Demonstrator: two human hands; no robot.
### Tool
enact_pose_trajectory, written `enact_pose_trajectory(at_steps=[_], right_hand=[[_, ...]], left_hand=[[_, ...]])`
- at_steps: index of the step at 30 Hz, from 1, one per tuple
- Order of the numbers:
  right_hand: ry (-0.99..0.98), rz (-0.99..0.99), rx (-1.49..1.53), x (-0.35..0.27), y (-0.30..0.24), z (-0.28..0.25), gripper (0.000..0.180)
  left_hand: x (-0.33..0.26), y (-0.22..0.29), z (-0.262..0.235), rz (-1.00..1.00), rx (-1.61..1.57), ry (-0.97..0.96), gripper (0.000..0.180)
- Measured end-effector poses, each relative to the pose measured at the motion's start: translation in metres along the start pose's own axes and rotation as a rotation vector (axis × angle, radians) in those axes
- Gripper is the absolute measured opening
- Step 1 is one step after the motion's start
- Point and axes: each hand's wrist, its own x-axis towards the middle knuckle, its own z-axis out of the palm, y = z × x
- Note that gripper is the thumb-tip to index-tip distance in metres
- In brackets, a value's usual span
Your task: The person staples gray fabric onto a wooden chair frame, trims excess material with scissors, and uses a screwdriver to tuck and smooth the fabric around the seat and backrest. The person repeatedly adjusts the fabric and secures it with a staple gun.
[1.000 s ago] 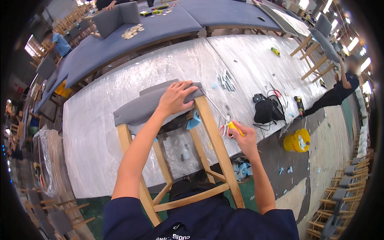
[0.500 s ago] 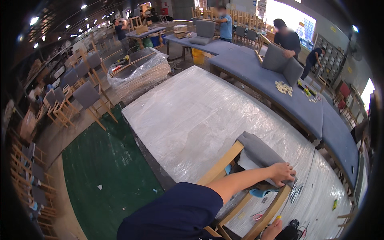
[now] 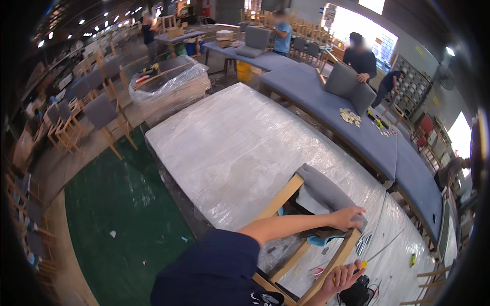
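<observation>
Left hand [image 3: 347, 218] flat, fingers spread on grey seat cushion [image 3: 326, 194] | right hand [image 3: 343, 278] curled around yellow tool [image 3: 360, 265], at 6 o'clock | cushion sits on wooden chair frame [image 3: 286, 196]; fastening looks unfinished.

One head-worn fisheye view looks down and leftward across the wrapped table [image 3: 240, 153] toward the hall. The hands sit close at the lower right edge.
</observation>
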Motion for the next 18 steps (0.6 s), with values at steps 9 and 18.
enact_pose_trajectory(at_steps=[9, 18], right_hand=[[0.028, 0.727, -1.718, -0.025, 0.085, 0.016, 0.03], [0.442, 0.441, -2.022, 0.032, 0.077, 0.04, 0.034]], left_hand=[[-0.196, 0.1, -0.152, -0.574, -0.876, 0.528, 0.044], [-0.286, 0.035, -0.282, -1.118, 0.964, -0.156, 0.039]])
